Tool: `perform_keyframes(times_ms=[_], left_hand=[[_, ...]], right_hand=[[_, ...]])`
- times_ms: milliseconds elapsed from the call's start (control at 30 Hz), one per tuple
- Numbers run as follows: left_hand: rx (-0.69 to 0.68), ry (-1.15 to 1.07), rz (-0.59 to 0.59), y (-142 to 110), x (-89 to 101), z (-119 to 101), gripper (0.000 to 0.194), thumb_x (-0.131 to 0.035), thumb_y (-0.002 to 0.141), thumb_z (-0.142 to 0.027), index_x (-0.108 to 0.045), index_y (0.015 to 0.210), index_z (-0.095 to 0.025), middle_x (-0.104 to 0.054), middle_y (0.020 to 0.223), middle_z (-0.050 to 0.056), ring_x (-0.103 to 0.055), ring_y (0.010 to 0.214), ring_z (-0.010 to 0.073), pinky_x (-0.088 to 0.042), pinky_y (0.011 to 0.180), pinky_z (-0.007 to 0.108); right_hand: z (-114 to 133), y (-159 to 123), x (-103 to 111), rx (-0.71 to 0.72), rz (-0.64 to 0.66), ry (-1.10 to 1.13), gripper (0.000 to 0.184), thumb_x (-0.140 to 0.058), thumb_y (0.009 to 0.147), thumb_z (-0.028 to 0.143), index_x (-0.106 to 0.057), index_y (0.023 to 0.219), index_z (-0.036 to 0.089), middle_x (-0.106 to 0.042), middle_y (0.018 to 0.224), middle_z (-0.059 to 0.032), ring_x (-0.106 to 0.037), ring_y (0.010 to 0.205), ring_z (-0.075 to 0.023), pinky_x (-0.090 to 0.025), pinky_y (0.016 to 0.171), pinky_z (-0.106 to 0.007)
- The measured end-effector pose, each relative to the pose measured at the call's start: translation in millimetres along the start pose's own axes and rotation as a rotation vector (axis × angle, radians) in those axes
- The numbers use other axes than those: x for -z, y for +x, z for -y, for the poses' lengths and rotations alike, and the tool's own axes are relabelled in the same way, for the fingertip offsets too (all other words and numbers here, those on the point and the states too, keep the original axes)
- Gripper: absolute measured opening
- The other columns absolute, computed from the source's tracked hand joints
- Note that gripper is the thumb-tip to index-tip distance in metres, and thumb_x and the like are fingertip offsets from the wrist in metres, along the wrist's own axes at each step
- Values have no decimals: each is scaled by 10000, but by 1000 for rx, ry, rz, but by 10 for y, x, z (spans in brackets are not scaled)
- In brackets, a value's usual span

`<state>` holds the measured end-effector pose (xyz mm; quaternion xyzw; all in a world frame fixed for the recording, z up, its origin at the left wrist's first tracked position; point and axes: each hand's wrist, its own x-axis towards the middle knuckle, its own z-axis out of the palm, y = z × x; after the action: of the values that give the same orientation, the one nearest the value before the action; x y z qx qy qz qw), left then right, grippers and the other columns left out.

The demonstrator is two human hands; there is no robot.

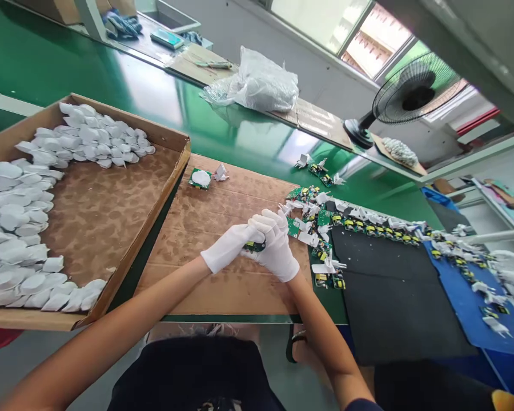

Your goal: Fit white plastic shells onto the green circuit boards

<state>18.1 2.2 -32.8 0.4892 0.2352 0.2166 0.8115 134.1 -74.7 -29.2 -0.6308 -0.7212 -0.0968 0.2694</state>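
Both hands wear white gloves and meet above the cardboard sheet. My left hand is closed against a small green circuit board, only part of which shows. My right hand wraps round the same board from the other side, its fingers hiding most of it. Further back on the sheet lies a green board with a round white pad, wired to a white plug piece. Just right of my right hand is a cluster of circuit boards with white plug pieces.
A shallow cardboard box with many white wrapped pieces stands at left. A row of boards runs along a black mat towards a blue mat. Behind are a plastic bag and a fan. Another person's gloved hand shows far right.
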Motion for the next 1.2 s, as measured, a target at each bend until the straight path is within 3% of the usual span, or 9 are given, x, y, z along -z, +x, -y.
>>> perform_keyframes(times_ms=[200,400,467,633,700,833,967,1033,1200], left_hand=[[-7,-153,62,-45,-1,-68,343,-557,721,-469,-532,606,-147,-544,621,1,-478,633,124,-420,689,287],[-82,-176,70,-120,43,-154,151,-700,584,-261,-580,551,-176,-594,708,34,-500,797,190,-402,857,329],[-73,-281,44,-124,91,-228,164,-681,618,-319,-599,610,-177,-614,790,57,-521,875,213,-396,897,349],[53,-601,102,-38,262,-343,498,-335,807,-571,-567,936,-150,-567,1146,142,-573,1000,261,-446,858,433],[196,-755,1,12,292,-307,496,-322,827,-546,-523,1028,-140,-516,1235,151,-574,1020,251,-448,862,397],[386,-792,-147,81,257,-181,481,-345,834,-519,-517,1019,-109,-540,1198,172,-596,944,240,-463,788,335],[399,-764,-117,107,217,-137,461,-374,826,-514,-538,952,-102,-586,1089,169,-607,837,223,-461,696,312],[369,-812,-164,114,232,-135,443,-381,825,-505,-543,930,-106,-602,1027,152,-607,801,214,-459,686,311],[227,-1081,-223,131,322,-94,480,-319,839,-515,-540,948,-104,-609,970,141,-612,821,242,-467,744,371]], right_hand=[[87,81,125,7,31,-91,670,-665,655,496,-459,1208,178,-546,1180,-115,-397,1209,-299,-197,1050,-521],[245,206,207,41,114,-159,592,-682,639,488,-522,1118,181,-559,1133,-114,-397,1191,-302,-197,1034,-536],[222,347,217,45,139,-133,601,-694,631,469,-517,1129,183,-563,1134,-105,-402,1187,-293,-197,1037,-528],[-271,1180,-29,-187,160,5,521,-733,587,385,-555,1017,150,-611,1046,-87,-536,1003,-224,-396,911,-381],[-521,1626,-262,-313,156,7,486,-704,615,383,-559,1007,134,-633,996,-86,-573,931,-202,-435,849,-340],[-710,2320,-736,-332,173,-34,451,-598,721,373,-540,1088,117,-636,1020,-106,-593,924,-192,-439,832,-324],[-490,2517,-906,-281,232,-109,569,-602,726,377,-478,1207,100,-554,1178,-169,-516,1084,-253,-357,934,-401],[-316,2461,-897,-193,324,-113,507,-565,766,400,-498,1205,156,-552,1198,-127,-522,1074,-223,-360,930,-358],[142,2178,-933,10,587,-152,441,-727,593,462,-637,946,215,-658,865,-48,-590,881,-233,-394,819,-325]])
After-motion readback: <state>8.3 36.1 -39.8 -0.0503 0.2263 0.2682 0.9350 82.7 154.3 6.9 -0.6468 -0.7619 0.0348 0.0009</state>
